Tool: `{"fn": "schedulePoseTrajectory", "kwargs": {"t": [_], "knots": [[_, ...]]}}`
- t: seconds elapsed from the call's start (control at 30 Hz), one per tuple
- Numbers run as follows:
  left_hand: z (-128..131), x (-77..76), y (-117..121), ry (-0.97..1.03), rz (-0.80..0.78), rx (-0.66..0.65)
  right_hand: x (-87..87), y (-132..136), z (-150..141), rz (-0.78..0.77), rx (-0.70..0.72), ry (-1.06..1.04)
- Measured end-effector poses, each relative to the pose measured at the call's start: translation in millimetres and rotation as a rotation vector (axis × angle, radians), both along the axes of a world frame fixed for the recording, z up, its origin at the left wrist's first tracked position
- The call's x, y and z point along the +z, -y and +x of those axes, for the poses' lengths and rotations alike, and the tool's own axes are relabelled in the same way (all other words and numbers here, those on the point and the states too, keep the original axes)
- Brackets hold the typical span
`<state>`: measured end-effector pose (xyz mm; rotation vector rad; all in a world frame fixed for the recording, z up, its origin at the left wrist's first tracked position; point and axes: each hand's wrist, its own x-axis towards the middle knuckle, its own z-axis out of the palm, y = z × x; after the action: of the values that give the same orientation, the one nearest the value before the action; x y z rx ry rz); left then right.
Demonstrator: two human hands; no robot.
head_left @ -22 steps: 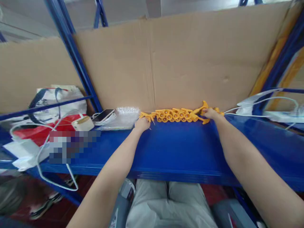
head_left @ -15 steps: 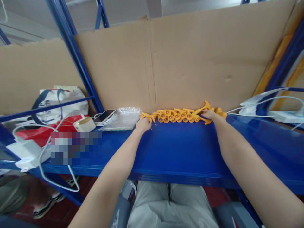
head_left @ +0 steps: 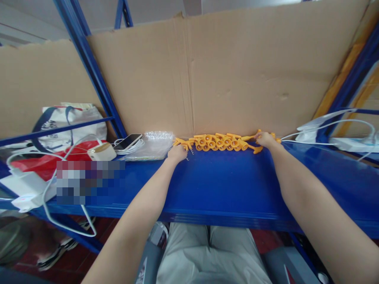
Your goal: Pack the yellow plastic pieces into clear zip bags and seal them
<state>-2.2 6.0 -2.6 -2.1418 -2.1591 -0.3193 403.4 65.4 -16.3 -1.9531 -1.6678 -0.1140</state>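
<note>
Orange plastic corkscrew parts lie in a long row against the cardboard at the back of the blue shelf. In the middle is a stack of hollow, cone-shaped pieces (head_left: 220, 142), open ends facing me. At the row's left end, my left hand (head_left: 177, 154) is closed around orange handles with curly metal screws (head_left: 185, 144); its fingers are partly hidden. At the right end, my right hand (head_left: 265, 139) is closed on an orange T-shaped handle (head_left: 259, 132), with more orange showing behind the hand. Another orange handle (head_left: 256, 149) lies just in front of it.
Left of the row are a clear plastic bag (head_left: 151, 148), a phone (head_left: 128, 142) on a coiled white cable, a white-and-gold box (head_left: 102, 152) and a cloth bag (head_left: 74, 122). White cables and a power strip (head_left: 352, 144) lie at right. A tall cardboard panel (head_left: 237, 79) stands behind.
My right hand has shifted slightly, and less orange shows to its right. My left hand stays at the same end of the row. The whole view has moved a little.
</note>
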Motion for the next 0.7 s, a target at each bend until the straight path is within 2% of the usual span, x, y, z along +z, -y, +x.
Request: {"fn": "schedulePoseTrajectory", "kwargs": {"t": [0.13,0.37,0.47,0.57,0.7], "knots": [[-1,0.0,1,-0.032,-0.022,-0.021,16.3,19,-4,-0.163,-0.107,-0.001],[-5,-2.1,2,-0.081,-0.008,-0.043,34.9,45,-5,-0.129,-0.245,-0.119],[-7,-2.5,2,-0.099,-0.006,-0.004,32.7,52,-5,-0.072,-0.263,-0.266],[-8,-3.8,0,-0.104,-0.051,0.04,24.4,57,-8,0.001,-0.222,-0.462],[-10,-5.1,-2,-0.088,-0.109,0.037,15.1,61,-13,-0.015,-0.181,-0.573]]}}
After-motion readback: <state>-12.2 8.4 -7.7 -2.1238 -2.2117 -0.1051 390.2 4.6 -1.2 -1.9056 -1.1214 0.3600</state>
